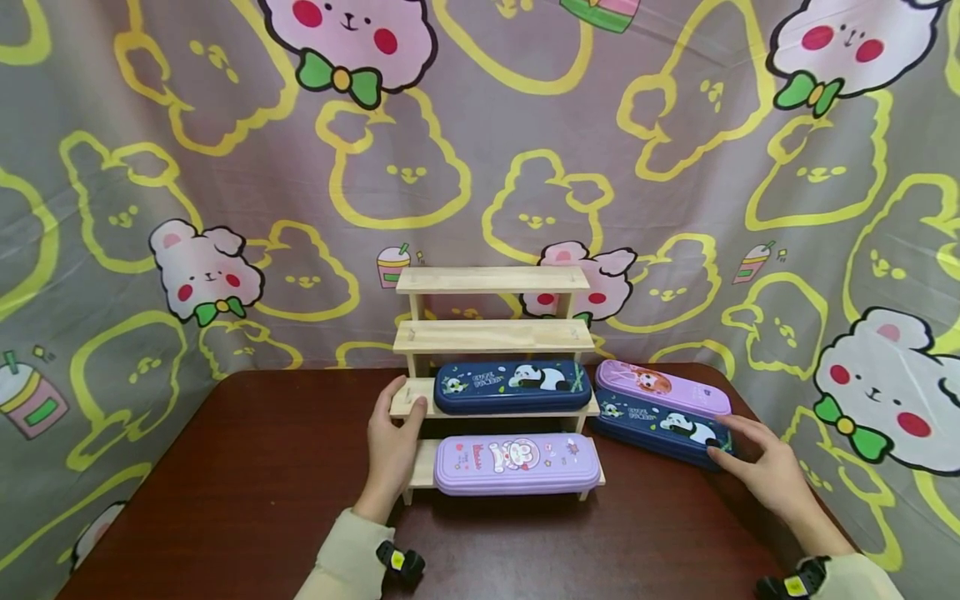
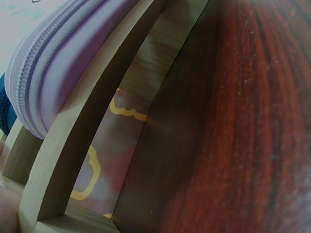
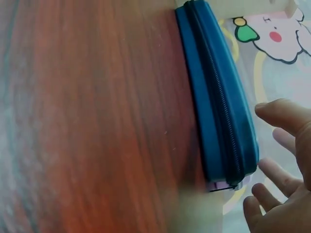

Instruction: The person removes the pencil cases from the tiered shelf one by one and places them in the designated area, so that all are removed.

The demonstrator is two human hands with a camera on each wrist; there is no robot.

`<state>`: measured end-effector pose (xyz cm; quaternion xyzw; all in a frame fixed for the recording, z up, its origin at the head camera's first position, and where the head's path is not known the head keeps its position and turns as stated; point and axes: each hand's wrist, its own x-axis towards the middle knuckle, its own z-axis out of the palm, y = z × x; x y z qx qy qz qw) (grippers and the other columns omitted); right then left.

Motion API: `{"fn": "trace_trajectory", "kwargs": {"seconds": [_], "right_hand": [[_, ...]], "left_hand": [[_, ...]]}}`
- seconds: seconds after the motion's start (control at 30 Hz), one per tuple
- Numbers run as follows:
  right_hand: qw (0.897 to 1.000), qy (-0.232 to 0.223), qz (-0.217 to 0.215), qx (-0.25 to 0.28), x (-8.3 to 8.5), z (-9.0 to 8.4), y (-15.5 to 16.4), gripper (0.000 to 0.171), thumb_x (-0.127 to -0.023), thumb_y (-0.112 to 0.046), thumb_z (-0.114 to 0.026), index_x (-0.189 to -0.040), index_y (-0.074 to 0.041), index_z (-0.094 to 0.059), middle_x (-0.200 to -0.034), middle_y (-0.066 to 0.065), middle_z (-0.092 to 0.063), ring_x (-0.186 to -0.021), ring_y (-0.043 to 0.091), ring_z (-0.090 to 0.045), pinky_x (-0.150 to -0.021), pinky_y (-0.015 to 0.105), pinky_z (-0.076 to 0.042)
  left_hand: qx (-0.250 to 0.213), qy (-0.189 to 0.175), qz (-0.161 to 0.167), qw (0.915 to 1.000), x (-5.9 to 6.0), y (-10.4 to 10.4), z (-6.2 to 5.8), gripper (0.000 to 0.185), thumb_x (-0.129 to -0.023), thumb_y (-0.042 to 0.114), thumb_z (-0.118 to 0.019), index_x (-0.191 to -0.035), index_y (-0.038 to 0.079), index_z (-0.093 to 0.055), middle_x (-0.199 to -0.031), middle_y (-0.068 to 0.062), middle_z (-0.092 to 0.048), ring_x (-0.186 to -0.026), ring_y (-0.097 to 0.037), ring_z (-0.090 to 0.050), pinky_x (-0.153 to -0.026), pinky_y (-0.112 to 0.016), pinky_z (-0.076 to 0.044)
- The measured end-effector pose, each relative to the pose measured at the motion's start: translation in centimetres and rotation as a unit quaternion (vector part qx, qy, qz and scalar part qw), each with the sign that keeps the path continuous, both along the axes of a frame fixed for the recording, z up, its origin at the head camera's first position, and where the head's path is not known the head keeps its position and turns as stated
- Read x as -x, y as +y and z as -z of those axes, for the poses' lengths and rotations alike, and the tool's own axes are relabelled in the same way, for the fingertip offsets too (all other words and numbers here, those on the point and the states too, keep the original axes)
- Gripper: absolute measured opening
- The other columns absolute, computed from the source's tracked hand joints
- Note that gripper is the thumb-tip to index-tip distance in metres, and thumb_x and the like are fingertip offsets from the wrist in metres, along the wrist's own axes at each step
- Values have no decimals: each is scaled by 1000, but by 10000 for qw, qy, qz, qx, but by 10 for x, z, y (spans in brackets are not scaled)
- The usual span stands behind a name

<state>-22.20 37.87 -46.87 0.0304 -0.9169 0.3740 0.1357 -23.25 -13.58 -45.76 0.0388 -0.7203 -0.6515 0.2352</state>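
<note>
A stepped wooden stand [image 1: 491,335] rises from the table. My left hand [image 1: 392,446] holds the left end of its second tier from the bottom, thumb in front. On that tier lies a navy panda pencil case [image 1: 480,390]; a lilac bunny pencil case [image 1: 517,465] lies on the lowest tier. My right hand [image 1: 768,471] spreads its fingers at the right end of another navy panda pencil case [image 1: 652,423], on the table right of the stand. In the right wrist view, that navy case [image 3: 218,97] shows its zipper side. Behind it lies a pinkish-purple pencil case [image 1: 693,392] with a girl picture.
The two upper tiers, including the top plank [image 1: 491,280], stand at the back. A patterned cloth [image 1: 480,125] hangs behind and at both sides. The dark red-brown wooden table [image 1: 247,483] extends to the left and in front.
</note>
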Motion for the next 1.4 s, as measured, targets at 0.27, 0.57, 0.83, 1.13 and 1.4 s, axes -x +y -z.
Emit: {"fn": "trace_trajectory", "kwargs": {"seconds": [0.27, 0.57, 0.83, 1.13, 1.4], "right_hand": [[9991, 290, 272, 152, -5, -10, -9, 53, -91, -31, -73, -134, -4, -58, -141, 26, -44, -127, 49, -36, -103, 66, -30], [9979, 507, 169, 358, -11, -17, -26, 45, -91, -27, -74, -129, -6, -61, -131, 18, -52, -111, 28, -52, -77, 5, -37], [9946, 751, -243, 678, -11, -19, -39, 40, -92, -19, -73, -127, -3, -62, -118, 3, -59, -87, 6, -59, -71, 12, -48], [9889, 984, -657, 896, -10, -23, -55, 38, -90, -9, -73, -126, -1, -62, -120, 9, -60, -92, 11, -61, -75, 13, -49], [9780, 1080, -1165, 1349, -7, -26, -72, 39, -89, -1, -71, -126, 4, -60, -119, -7, -63, -105, 11, -60, -78, 15, -50]], "left_hand": [[-7, 10, 12, 10000, -1, 0, -2, 49, -96, 20, -66, -142, 12, -51, -145, -9, -48, -136, -24, -38, -111, -46, -28], [-30, -3, 19, 10000, -1, 0, -1, 49, -96, 20, -67, -142, 13, -51, -146, -9, -47, -136, -24, -37, -111, -47, -27], [-66, -64, 21, 10000, -1, 0, -1, 50, -96, 21, -67, -142, 15, -51, -146, -6, -47, -136, -21, -37, -111, -45, -28], [-54, -37, -8, 10000, -1, 1, -3, 50, -95, 19, -67, -142, 15, -51, -144, -6, -48, -133, -20, -40, -109, -42, -31], [-59, -86, 8, 9999, -1, 1, -2, 49, -96, 19, -67, -142, 15, -51, -144, -5, -48, -133, -19, -40, -108, -41, -32]]}}
